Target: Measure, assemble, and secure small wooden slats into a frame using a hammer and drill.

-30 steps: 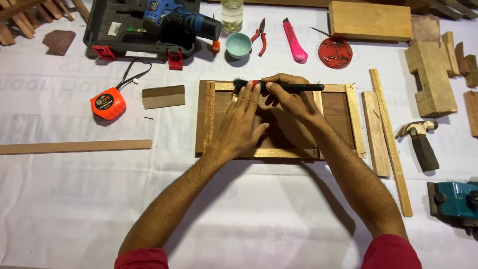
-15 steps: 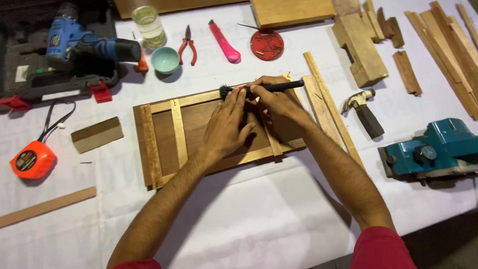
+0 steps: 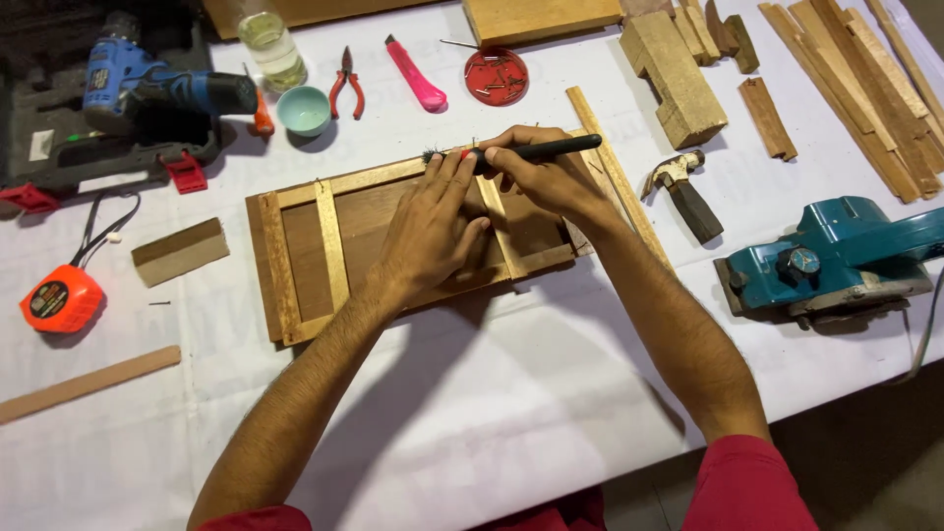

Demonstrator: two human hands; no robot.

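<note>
A flat wooden panel point(image 3: 305, 261) with light wood strips framing it lies on the white-covered table. My left hand point(image 3: 428, 231) presses flat on the panel's middle, fingers pointing to its far edge. My right hand point(image 3: 546, 177) grips a small brush with a black handle point(image 3: 556, 148), held level along the far strip. Its dark bristles point(image 3: 430, 155) touch the wood just beyond my left fingertips.
A blue planer point(image 3: 836, 261) sits right, a hammer point(image 3: 683, 197) beside a loose strip point(image 3: 615, 172). Behind: red dish point(image 3: 497, 76), pink knife point(image 3: 415, 74), pliers point(image 3: 346, 90), teal bowl point(image 3: 303, 110), bottle point(image 3: 267, 41), drill point(image 3: 157, 84). Left: tape measure point(image 3: 59, 295), wood block point(image 3: 180, 251).
The view has swung to the right, so the panel now sits left of centre and tilted. Both hands stay on the panel, with the brush still at its far strip.
</note>
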